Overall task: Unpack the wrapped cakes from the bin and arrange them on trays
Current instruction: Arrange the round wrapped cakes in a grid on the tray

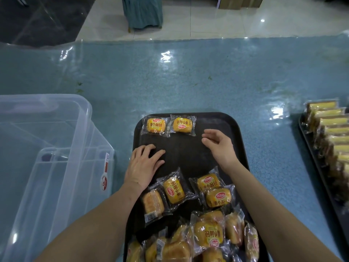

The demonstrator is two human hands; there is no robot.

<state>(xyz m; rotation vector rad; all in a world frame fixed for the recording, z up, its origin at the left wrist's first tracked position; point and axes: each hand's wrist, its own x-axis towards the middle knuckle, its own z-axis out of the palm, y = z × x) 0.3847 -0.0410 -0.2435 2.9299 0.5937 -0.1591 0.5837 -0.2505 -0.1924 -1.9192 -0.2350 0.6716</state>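
A black tray (222,121) lies in front of me on the blue table. Two wrapped cakes (156,125) (182,125) sit side by side along its far left edge. Several more wrapped cakes (207,229) lie in a loose pile at the tray's near end. My left hand (143,163) rests palm down on the bare middle of the tray, fingers spread, holding nothing. My right hand (219,144) hovers over the tray to the right of the second cake, fingers loosely curled and apart, with nothing in it. The clear plastic bin (56,140) stands at the left.
A second dark tray (319,167) at the right edge carries a row of wrapped yellow cake slices (332,133). The table is covered with glossy clear plastic. Beyond the table's far edge stand a teal stool (142,12) and a cardboard box (239,1).
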